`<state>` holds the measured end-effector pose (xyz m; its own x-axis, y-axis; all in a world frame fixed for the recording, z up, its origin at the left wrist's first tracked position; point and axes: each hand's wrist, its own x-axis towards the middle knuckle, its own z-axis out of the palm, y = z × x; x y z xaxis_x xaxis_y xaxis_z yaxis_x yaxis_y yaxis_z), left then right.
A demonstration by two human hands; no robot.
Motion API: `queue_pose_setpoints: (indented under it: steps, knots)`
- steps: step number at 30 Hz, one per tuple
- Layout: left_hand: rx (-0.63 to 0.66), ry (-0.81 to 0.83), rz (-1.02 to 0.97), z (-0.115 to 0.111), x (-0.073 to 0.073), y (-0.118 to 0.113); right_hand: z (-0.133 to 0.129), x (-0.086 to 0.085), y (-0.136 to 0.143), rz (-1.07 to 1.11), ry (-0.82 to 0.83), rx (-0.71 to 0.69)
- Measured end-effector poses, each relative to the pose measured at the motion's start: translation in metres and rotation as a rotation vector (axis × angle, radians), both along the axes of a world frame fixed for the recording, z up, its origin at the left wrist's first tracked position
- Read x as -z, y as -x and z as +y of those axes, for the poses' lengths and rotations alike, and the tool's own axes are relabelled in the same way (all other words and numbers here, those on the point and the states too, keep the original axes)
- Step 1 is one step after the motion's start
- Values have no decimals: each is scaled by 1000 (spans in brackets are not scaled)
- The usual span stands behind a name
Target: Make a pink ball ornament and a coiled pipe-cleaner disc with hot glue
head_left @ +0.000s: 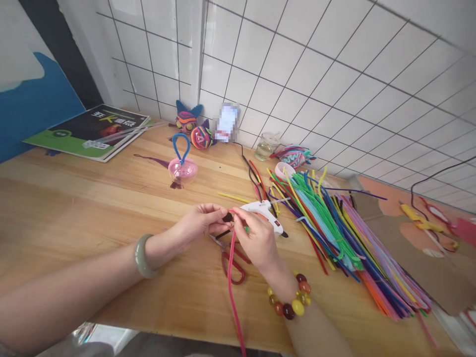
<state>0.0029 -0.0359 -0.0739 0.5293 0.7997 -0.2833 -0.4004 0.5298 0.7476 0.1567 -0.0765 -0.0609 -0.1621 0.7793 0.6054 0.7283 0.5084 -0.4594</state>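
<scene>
My left hand [204, 219] pinches a small black coiled piece [227, 217] between thumb and fingers. My right hand [256, 237] is closed on one end of a pinkish-red pipe cleaner [231, 292], whose end meets the black piece. The rest of the pipe cleaner hangs down past the table's front edge. Beneath my hands lie scissors with red handles [238, 277], their blades partly hidden. A white glue gun [256, 208] rests just behind my right hand, which covers part of it.
Bundles of coloured pipe cleaners [334, 228] spread over the right side. A pink clear ornament with a blue loop [183, 169] stands mid-table. Behind are striped figures [187, 119], a phone [226, 123] and a glass jar [265, 148]. A book [92, 130] lies left; a yellow glue gun [420, 218] lies right.
</scene>
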Motion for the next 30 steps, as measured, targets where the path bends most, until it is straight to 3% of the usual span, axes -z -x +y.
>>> queue_pose_setpoints:
  steps: [7,20,30]
  knots:
    - [-45,-65,-55,1,4,1,-2,-1,2,64,65,8]
    - [-115,-134,-48,0,-1,0,-6,1,7,217,310,52]
    - [-160,-149,36,-2,-4,0,-7,1,10,202,298,57]
